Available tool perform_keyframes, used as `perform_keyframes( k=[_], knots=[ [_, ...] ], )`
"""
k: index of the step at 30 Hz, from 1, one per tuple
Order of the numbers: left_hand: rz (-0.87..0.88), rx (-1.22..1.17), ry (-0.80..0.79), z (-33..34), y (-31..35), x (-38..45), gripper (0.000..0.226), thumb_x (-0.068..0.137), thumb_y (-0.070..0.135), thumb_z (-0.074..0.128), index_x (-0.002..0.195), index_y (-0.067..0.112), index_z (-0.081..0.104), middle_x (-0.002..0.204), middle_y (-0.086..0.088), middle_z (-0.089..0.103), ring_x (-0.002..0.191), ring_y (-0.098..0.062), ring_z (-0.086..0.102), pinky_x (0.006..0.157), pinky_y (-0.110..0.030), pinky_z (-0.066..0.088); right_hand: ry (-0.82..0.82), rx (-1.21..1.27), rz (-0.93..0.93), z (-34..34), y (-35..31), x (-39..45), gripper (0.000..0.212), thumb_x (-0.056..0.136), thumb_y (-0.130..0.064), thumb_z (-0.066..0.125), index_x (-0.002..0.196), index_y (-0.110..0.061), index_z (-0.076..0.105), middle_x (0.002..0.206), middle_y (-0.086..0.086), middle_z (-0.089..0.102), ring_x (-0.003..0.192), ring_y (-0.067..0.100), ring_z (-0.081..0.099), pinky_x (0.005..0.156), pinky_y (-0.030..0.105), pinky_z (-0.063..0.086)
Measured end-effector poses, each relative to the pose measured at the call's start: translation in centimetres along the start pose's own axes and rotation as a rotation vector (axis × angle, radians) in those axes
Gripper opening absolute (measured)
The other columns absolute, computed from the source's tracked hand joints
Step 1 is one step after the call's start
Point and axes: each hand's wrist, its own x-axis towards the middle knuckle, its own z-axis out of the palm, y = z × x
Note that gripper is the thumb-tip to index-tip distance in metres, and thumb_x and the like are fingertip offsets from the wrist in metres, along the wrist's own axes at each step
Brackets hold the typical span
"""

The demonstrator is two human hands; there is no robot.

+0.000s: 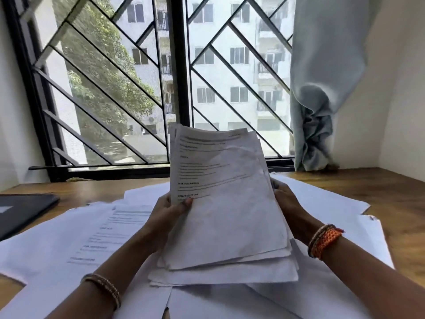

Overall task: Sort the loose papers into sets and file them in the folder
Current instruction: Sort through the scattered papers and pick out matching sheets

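- Above the desk [345, 187], in the head view, a stack of papers [225, 203] is held tilted up toward the camera, its lower edges fanned and uneven, the top sheet printed and creased.
- Left hand [170, 217] grips the stack's left edge, thumb pressed on the front sheet; right hand [287, 203] holds the right edge from behind — its fingers are mostly hidden by the paper, though the fingertips curl round the edge.
- More loose sheets [110, 226] lie spread over the desk under and around the arms, some overlapping.
- A dark flat object [25, 208] at the far left may be the folder; I cannot tell for sure.
- Judged step: squaring and reading the held set before filing.
- To do it well, loosen both grips slightly and tap the lower edge on the desk so the fanned sheets align — a tight pinch would deepen the crease.
- Check headings against the sheets below before adding any.
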Motion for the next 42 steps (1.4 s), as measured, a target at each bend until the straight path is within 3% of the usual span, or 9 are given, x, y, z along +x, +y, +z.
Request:
perform_keyframes(
  k=[6, 13, 16, 22, 25, 28, 33, 38, 42],
  knots=[
    [0.059, 0.088, 0.068, 0.0, 0.6, -0.3, 0.045, 0.072, 0.021, 0.064, 0.116, 0.016, 0.058, 0.112, -0.011, 0.067, 0.102, -0.031, 0.064, 0.088, -0.047, 0.053, 0.168, 0.031, -0.038, -1.2, 0.3, 0.3, 0.024, 0.102, -0.014, 0.042, 0.086, -0.012, 0.059, 0.061, -0.008, 0.068, 0.055, 0.005, 0.064, 0.049, 0.019, 0.049],
    [-0.008, 0.049, 0.006, 1.1, 1.2, -1.3, 0.044, 0.074, 0.007, 0.069, 0.117, 0.008, 0.057, 0.108, -0.009, 0.068, 0.083, -0.014, 0.07, 0.062, -0.022, 0.055, 0.105, -0.127, 0.032, -1.1, -0.7, -1.1, 0.031, 0.103, -0.026, 0.039, 0.104, -0.007, 0.063, 0.083, 0.0, 0.066, 0.064, 0.007, 0.063, 0.057, 0.019, 0.053],
    [-0.142, -0.036, -0.003, 1.4, 1.7, -1.4, 0.026, 0.083, 0.007, 0.064, 0.109, 0.009, 0.065, 0.102, -0.01, 0.071, 0.077, -0.017, 0.071, 0.06, -0.024, 0.057, 0.071, -0.149, 0.048, -1.1, -0.9, -1.4, 0.031, 0.104, -0.029, 0.036, 0.104, -0.011, 0.062, 0.081, -0.006, 0.063, 0.055, -0.002, 0.06, 0.047, 0.009, 0.045],
    [-0.178, -0.029, -0.051, 0.9, 2.3, -1.2, 0.049, 0.058, 0.015, 0.068, 0.107, 0.014, 0.068, 0.1, -0.009, 0.072, 0.08, -0.021, 0.069, 0.065, -0.029, 0.057, -0.038, 0.028, 0.095, -0.9, -1.6, -1.2, 0.048, 0.102, -0.045, 0.031, 0.099, -0.014, 0.067, 0.086, -0.001, 0.071, 0.074, 0.013, 0.066, 0.053, 0.013, 0.05],
    [-0.185, -0.057, -0.117, 0.9, 3.0, -1.3, 0.044, 0.058, 0.014, 0.064, 0.102, 0.015, 0.067, 0.088, -0.006, 0.072, 0.067, -0.017, 0.069, 0.058, -0.026, 0.057, -0.164, 0.069, 0.076, -1.2, -1.9, -0.9, 0.028, 0.096, -0.024, 0.051, 0.115, -0.01, 0.065, 0.102, 0.008, 0.073, 0.091, 0.025, 0.07, 0.069, 0.029, 0.058],
    [-0.254, -0.101, -0.196, 0.9, 3.3, -1.6, 0.044, 0.066, 0.025, 0.064, 0.109, 0.016, 0.067, 0.093, -0.006, 0.073, 0.073, -0.018, 0.071, 0.06, -0.027, 0.057, -0.097, -0.093, 0.055, -1.3, -0.7, -1.1, 0.03, 0.082, 0.006, 0.062, 0.105, -0.013, 0.064, 0.095, 0.004, 0.073, 0.082, 0.021, 0.07, 0.065, 0.028, 0.057],
    [-0.184, -0.005, -0.023, 0.6, 2.9, -1.1, 0.047, 0.074, 0.007, 0.071, 0.12, 0.005, 0.061, 0.11, -0.013, 0.068, 0.071, -0.016, 0.07, 0.063, -0.028, 0.059, -0.082, -0.091, 0.033, -1.1, -1.2, -1.2, 0.014, 0.091, -0.006, 0.059, 0.103, -0.012, 0.065, 0.092, 0.002, 0.072, 0.078, 0.015, 0.069, 0.072, 0.029, 0.057],
    [-0.094, 0.153, 0.064, -2.9, 2.9, -0.6, 0.043, 0.064, 0.008, 0.075, 0.104, 0.013, 0.062, 0.092, -0.002, 0.067, 0.067, -0.011, 0.067, 0.054, -0.02, 0.055, 0.046, -0.561, -0.052, -3.1, -1.7, -0.9, 0.019, 0.091, -0.018, 0.061, 0.106, -0.011, 0.069, 0.102, 0.003, 0.07, 0.098, 0.015, 0.062, 0.081, 0.025, 0.048],
    [-0.183, 0.288, 0.063, -4.6, 2.0, -0.6, 0.041, 0.071, 0.005, 0.074, 0.11, 0.008, 0.061, 0.103, -0.013, 0.067, 0.076, -0.02, 0.064, 0.058, -0.02, 0.056, -0.102, -1.079, 0.09, -4.3, -0.5, -0.6, 0.074, 0.083, -0.046, 0.067, 0.141, -0.007, 0.043, 0.148, 0.009, 0.04, 0.135, 0.023, 0.038, 0.108, 0.033, 0.033]
  ],
)
